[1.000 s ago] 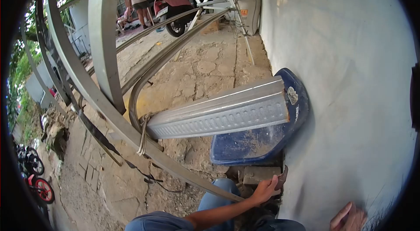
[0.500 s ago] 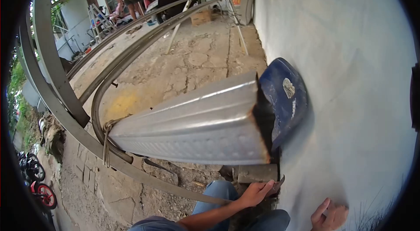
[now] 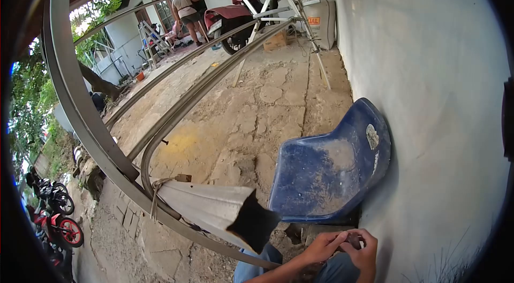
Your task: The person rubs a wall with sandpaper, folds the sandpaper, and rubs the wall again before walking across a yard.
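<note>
My left hand (image 3: 325,246) reaches in from the lower left, its fingers pinched on a small dark brown piece (image 3: 353,239) whose kind I cannot make out. My right hand (image 3: 365,253) meets it there, thumb and fingers curled round the same piece. Both hands are over my knees in blue jeans (image 3: 338,269), close to the white wall. Just beyond them sits a dusty blue plastic chair (image 3: 313,176). To their left, the open end of a grey metal channel (image 3: 206,202) points towards me, tied with cord to a curved metal frame (image 3: 80,117).
The white wall (image 3: 428,95) rises along my right. Metal rails (image 3: 198,87) cross the cracked concrete floor (image 3: 267,93). Further back are a trestle (image 3: 292,2), a sack (image 3: 321,20), a parked motorbike (image 3: 230,18) and a person (image 3: 186,10). More motorbikes (image 3: 64,224) stand at left.
My right hand has moved left from beside the wall to join my left hand at the brown piece. The view has shifted, bringing the chair's seat into sight; the channel appears lower and further left.
</note>
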A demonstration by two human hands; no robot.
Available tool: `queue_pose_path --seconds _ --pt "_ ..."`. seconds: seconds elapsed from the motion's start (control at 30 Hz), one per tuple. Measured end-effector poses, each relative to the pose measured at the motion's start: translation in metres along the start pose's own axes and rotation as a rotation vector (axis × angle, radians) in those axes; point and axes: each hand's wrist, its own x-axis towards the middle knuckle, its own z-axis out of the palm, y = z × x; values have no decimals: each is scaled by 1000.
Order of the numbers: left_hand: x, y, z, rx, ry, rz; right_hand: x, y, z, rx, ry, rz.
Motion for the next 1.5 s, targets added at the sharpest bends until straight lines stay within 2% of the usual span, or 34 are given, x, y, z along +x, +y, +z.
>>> queue_pose_path --seconds 0.07,0.1,0.17,0.23,0.27,0.3,0.33,0.4,0.6,0.67,0.73,0.9,1.0,1.2,1.27,1.37,1.5 --pt "11 15 -6 58 -33 -10 16 -6 1 14 -1 12" --pt "15 12 -8 -16 10 -30 24 -11 1 23 6 25" --pt "20 11 -9 -97 20 -99 38 -7 0 -19 -61 -30" --pt "23 14 -15 -195 120 -97 50 -7 -2 -37 -95 -84" --pt "23 13 -16 -193 82 -156 54 -9 -3 -57 -113 -108" --pt "24 12 -17 -122 138 -131 58 -4 -5 -74 -114 -146" --pt "22 11 -19 -49 194 -98 59 -1 -8 -141 -144 -104" --pt "22 9 -21 -80 191 -164 61 0 -16 -214 -166 -37" --pt "28 13 -17 -163 224 -190 65 -5 -20 -316 -281 -47" --pt "30 12 -16 -206 189 -176 64 -9 -24 -212 -315 -5" --pt "29 11 -14 -239 144 -169 61 -11 -28 -168 -295 -51" --pt "28 -10 -10 -320 280 -141 52 -15 -20 44 -255 -157" --pt "28 -22 -8 -304 266 -119 47 -22 -16 106 -207 -154" --pt "25 -22 2 -358 131 -126 14 -40 -12 59 -31 6" --pt "19 -13 3 -409 11 -162 -4 -49 -14 -132 -36 78" --pt "8 -3 8 -437 -46 -224 -25 -51 -16 -198 45 -13" --pt "-5 10 7 -393 -168 -174 -41 -83 -24 -277 4 7"
